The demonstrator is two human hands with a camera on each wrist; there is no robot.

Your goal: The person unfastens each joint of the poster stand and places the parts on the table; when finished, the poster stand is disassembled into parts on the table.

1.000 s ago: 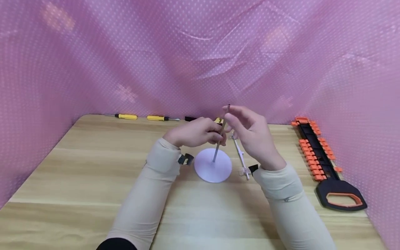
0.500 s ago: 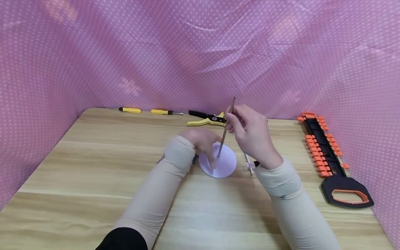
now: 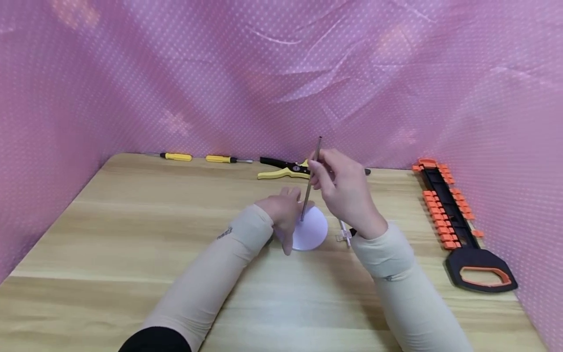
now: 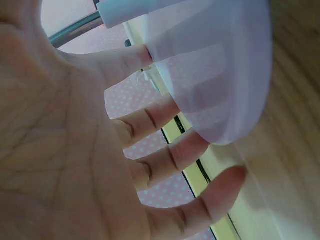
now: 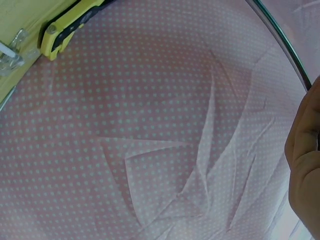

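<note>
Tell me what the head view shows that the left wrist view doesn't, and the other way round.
Only the head view: the right hand pinching the metal rod near its upper end, and the orange-and-black rack with its looped handle.

Only the left wrist view: the open palm and a pale collar that the rod enters.

Both: the left hand, the rod, the white disc, the wooden table and the pink dotted cloth.
</note>
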